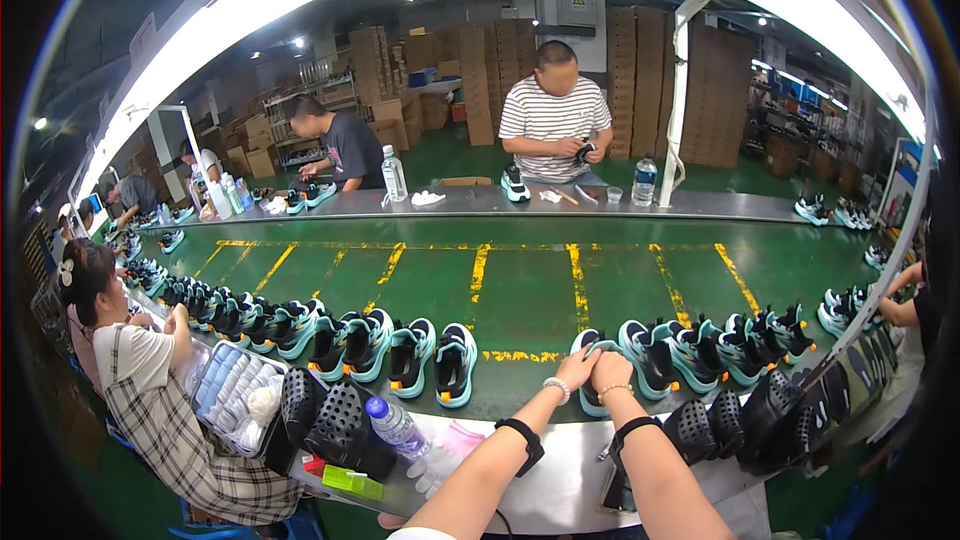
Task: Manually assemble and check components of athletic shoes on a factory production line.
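Both hands meet over a black and mint-green sneaker [590, 404] on the green bench in front of me. My left hand [575, 368] is closed on its upper from the left, beside my right hand [612, 370], which closes on it from the right. The fingertips and the middle of the shoe are largely hidden by the hands. Close on the right stands another sneaker [650, 362] of the same kind. To the left, a sneaker [456, 366] stands apart with its opening up.
Rows of sneakers [365, 345] line the green bench [530, 290]. Near my left arm are a water bottle [395, 428], white gloves [435, 468], a green box [352, 483] and black perforated clogs [345, 425]. More clogs [690, 430] stand at right. Co-workers [555, 120] sit opposite and at left.
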Available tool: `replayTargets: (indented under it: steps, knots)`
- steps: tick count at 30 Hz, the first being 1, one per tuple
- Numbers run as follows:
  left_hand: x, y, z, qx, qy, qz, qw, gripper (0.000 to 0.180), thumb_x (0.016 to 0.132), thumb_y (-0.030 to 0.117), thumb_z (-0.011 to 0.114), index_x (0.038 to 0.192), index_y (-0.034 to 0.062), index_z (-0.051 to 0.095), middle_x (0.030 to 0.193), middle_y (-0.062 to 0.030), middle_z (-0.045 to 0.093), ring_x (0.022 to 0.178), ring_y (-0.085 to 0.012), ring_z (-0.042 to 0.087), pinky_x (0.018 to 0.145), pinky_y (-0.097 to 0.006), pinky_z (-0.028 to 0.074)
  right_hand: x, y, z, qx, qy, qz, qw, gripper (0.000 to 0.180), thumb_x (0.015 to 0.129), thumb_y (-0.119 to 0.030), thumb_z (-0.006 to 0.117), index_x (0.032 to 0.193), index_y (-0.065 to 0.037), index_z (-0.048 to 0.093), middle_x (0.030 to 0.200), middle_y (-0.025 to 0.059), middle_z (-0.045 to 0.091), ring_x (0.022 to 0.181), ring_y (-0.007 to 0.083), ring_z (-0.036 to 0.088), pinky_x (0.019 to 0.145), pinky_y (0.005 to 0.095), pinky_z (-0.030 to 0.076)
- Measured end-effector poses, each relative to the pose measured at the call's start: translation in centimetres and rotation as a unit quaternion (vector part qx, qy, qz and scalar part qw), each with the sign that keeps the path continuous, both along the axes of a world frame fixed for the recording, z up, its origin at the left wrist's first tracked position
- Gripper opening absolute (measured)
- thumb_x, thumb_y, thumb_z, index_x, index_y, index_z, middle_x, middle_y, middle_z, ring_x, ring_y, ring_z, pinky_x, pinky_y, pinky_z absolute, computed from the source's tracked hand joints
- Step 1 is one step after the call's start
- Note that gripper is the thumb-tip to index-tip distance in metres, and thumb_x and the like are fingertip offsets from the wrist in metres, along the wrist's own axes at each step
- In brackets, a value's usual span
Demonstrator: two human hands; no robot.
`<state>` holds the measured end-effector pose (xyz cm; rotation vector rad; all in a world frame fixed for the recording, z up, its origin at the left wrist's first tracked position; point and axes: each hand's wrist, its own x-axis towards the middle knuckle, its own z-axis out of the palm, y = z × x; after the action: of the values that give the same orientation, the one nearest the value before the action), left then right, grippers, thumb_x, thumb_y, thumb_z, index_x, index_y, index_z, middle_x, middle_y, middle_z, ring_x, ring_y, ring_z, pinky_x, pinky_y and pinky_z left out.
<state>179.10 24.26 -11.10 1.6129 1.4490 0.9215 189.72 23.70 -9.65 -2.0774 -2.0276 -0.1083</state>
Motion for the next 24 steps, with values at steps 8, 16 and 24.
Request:
replayTargets:
  steps: [8,16,24]
  knots:
    - [-1.0,2.1,0.1,0.035,0.057,-0.103,0.992,0.089,0.065,0.045,0.077,0.133,0.0001,0.044,0.123,-0.0233,0.057,0.114,-0.0352,0.056,0.096,-0.038,0.044,2.0,-6.9,3.5,0.005,0.135,0.070,0.988,0.032,0.080,-0.040,0.062,0.088,-0.010,0.069,0.082,0.0146,0.068,0.077,0.0320,0.066,0.071,0.0433,0.053]
    - [1.4,-0.6,2.2,0.088,0.194,-0.022,0.977,0.086,0.057,0.028,0.080,0.131,0.0047,0.043,0.108,-0.0254,0.062,0.100,-0.0387,0.061,0.090,-0.042,0.049,1.2,-9.1,1.0,-0.043,0.094,0.124,0.987,0.030,0.075,-0.032,0.069,0.088,-0.006,0.065,0.087,0.0124,0.066,0.079,0.0303,0.067,0.071,0.0417,0.053]
    - [3.1,-0.3,1.6,0.017,0.215,0.039,0.976,0.086,0.059,0.027,0.080,0.135,0.0140,0.042,0.128,-0.0194,0.050,0.107,-0.0373,0.058,0.092,-0.043,0.049,3.0,-10.5,1.6,-0.008,0.183,0.164,0.969,0.036,0.075,-0.028,0.068,0.102,-0.006,0.061,0.093,0.0133,0.064,0.086,0.0330,0.064,0.073,0.0425,0.051]
